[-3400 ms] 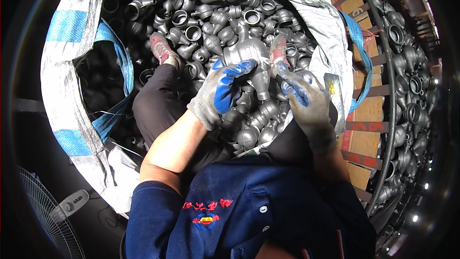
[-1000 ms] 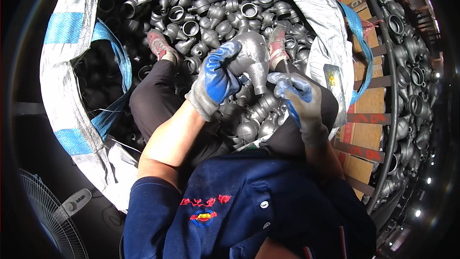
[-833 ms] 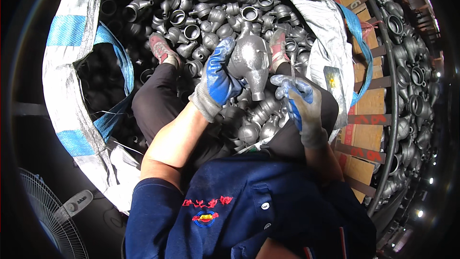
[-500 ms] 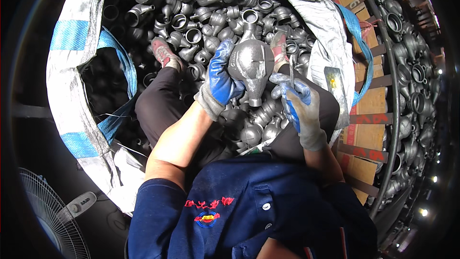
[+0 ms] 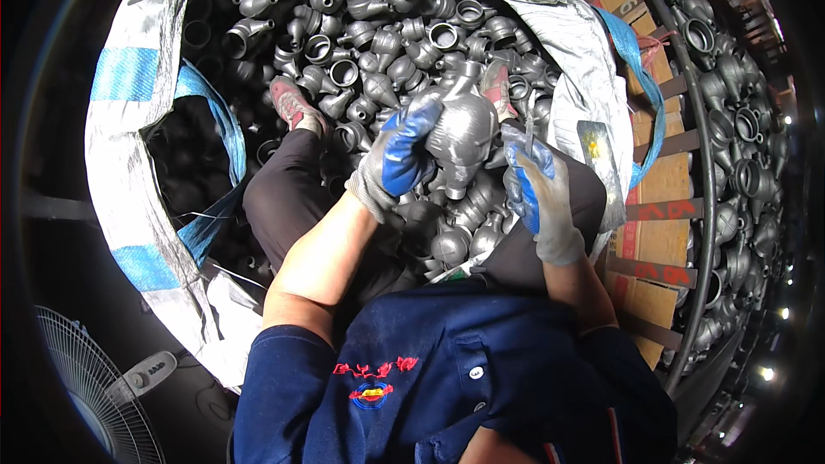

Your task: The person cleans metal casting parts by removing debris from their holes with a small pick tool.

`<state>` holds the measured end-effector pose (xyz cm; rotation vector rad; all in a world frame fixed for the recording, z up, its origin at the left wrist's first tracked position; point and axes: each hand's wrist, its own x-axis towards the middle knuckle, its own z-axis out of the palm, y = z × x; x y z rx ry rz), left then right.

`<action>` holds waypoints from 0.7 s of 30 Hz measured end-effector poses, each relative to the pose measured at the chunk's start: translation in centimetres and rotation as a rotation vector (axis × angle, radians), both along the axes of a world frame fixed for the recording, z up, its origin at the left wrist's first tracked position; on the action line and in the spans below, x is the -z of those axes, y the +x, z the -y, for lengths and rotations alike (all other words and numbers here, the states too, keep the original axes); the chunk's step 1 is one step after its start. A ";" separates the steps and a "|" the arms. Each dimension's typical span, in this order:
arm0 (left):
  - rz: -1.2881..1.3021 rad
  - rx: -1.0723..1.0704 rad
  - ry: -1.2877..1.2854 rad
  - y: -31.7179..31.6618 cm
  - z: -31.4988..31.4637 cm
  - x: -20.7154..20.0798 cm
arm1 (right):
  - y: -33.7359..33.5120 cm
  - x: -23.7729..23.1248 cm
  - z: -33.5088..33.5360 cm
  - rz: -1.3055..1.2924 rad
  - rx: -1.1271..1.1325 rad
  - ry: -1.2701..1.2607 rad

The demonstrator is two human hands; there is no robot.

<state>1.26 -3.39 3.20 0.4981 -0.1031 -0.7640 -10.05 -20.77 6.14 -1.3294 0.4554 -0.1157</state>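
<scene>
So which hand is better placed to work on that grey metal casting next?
Probably the right hand: it holds a thin tool beside the casting, while the left hand is wrapped around the casting, steadying it above the pile of castings.

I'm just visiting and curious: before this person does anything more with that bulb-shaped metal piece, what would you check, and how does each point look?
1. Left hand grips the metal casting: ok, gloved fingers wrap its side.
2. Right hand holds its thin tool firmly: cannot tell, too small.
3. Both hands gloved: ok.
4. Casting lifted off the pile of castings: ok.
5. Feet stable: cannot tell; one shoe rests among loose pieces.
6. Big sack open, wall upright: ok.
</scene>
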 end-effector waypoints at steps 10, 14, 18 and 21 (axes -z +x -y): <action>0.514 0.132 0.425 -0.3 -0.2 -0.1 | -0.6 2.1 1.8 -0.010 -0.080 0.210; 0.672 0.115 0.614 -1.3 -0.2 -0.9 | -0.6 4.0 1.7 -0.014 -0.295 0.664; 0.872 0.100 0.688 -1.5 -0.3 -1.4 | 0.1 4.8 2.0 -0.090 -0.386 1.082; 1.019 0.043 0.737 -1.2 -0.3 -1.5 | 0.3 4.5 2.1 -0.144 -0.239 1.055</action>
